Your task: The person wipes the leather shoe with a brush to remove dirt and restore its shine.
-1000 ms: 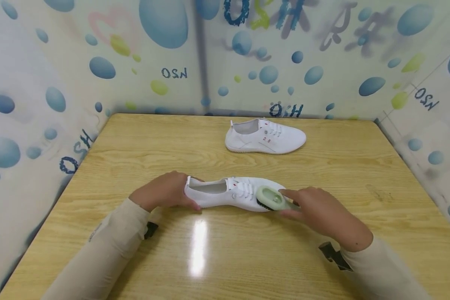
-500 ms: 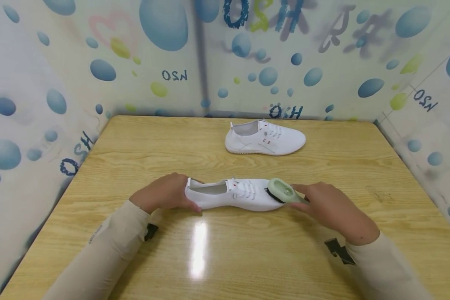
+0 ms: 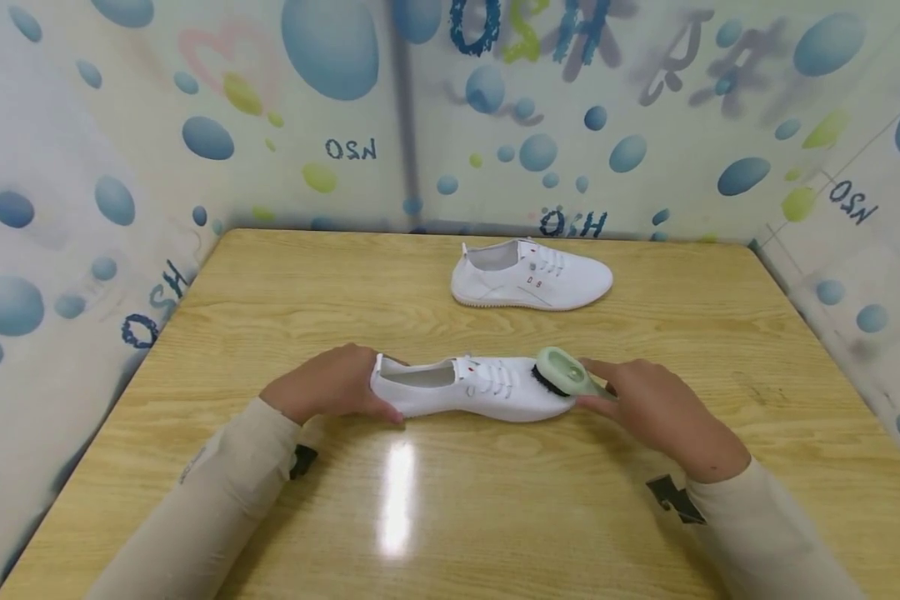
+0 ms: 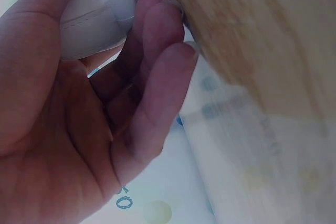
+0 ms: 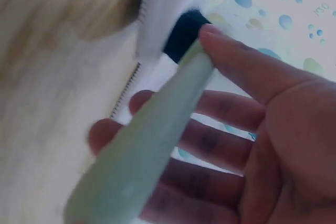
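Observation:
A white lace-up shoe (image 3: 510, 404) lies on the wooden table, heel to the left and toe to the right. My left hand (image 3: 341, 383) grips its heel; in the left wrist view the thumb and curled fingers (image 4: 165, 77) are around the heel end. My right hand (image 3: 648, 408) holds a pale green brush (image 3: 562, 371) by its handle, with the dark bristles against the toe top. The right wrist view shows the green handle (image 5: 142, 145) across the fingers, thumb along it, and the black bristles (image 5: 186, 32) at the shoe.
A second white shoe (image 3: 540, 279) stands farther back on the table (image 3: 330, 283), toe to the right. Behind the table rises a wall (image 3: 270, 167) patterned with blue and green spots. Dark straps show under both wrists.
The brush in my right hand has moved from the lower toe area near the laces outward to the right, then slightly up. The left hand and both shoes stay in place.

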The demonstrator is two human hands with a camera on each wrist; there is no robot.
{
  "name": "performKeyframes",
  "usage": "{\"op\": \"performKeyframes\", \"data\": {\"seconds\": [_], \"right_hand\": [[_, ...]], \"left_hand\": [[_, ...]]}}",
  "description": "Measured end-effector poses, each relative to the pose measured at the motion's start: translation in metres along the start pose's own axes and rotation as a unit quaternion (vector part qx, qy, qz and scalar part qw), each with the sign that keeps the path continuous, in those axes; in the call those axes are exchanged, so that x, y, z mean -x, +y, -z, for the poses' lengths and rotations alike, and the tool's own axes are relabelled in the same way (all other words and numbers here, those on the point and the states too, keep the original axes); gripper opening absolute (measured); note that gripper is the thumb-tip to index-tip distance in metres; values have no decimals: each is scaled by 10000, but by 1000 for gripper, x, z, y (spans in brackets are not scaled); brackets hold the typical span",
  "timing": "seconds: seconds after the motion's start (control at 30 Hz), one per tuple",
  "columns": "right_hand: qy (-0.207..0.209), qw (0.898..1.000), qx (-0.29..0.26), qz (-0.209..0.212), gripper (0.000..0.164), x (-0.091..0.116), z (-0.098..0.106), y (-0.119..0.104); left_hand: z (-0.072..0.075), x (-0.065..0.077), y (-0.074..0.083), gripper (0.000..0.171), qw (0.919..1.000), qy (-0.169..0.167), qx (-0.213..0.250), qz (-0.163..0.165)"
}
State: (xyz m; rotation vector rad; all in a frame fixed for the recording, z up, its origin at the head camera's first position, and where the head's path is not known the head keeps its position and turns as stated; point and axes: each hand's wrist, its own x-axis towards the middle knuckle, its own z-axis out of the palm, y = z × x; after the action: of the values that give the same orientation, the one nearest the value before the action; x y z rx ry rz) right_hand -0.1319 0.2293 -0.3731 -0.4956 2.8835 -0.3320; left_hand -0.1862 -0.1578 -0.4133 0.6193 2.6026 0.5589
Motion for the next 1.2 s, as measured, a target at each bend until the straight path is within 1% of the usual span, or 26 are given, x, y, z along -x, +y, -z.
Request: {"op": "performKeyframes", "data": {"seconds": [0.13, 0.27, 0.37, 0.47, 0.6, 0.73, 0.83, 0.93, 1.03, 1.2], "right_hand": [[-161, 9999, 1, -3, 54, 4, 4, 4], [-302, 9993, -29, 200, 52, 5, 6, 4], [-296, 9989, -68, 353, 53, 4, 5, 3], [-155, 9989, -58, 436, 53, 2, 2, 1], [-74, 9995, -62, 305, 57, -4, -2, -2], [-273, 9993, -248, -45, 62, -9, -4, 0], [-393, 9986, -293, -183, 61, -8, -4, 2], [-476, 9984, -260, -181, 59, -4, -1, 5], [-582, 9979, -242, -111, 57, 2, 3, 5], [-785, 9960, -389, 155, 56, 7, 8, 3]], "left_hand": [[0, 0, 1, 75, 10000, -44, 22, 6], [0, 1, 1, 76, 10000, -46, 7, -31], [0, 1, 1, 78, 10000, -27, -18, -85], [0, 1, 0, 78, 9999, 3, -52, -122], [0, 1, 0, 77, 9999, 17, -56, -112], [1, 1, 1, 77, 9999, 16, -79, -70], [2, 1, 2, 76, 9999, 5, -118, -34], [2, 1, 3, 75, 9999, -11, -132, -16], [2, 1, 3, 75, 9999, -1, -148, -77], [3, 1, 2, 74, 9997, 17, -150, -167]]}}
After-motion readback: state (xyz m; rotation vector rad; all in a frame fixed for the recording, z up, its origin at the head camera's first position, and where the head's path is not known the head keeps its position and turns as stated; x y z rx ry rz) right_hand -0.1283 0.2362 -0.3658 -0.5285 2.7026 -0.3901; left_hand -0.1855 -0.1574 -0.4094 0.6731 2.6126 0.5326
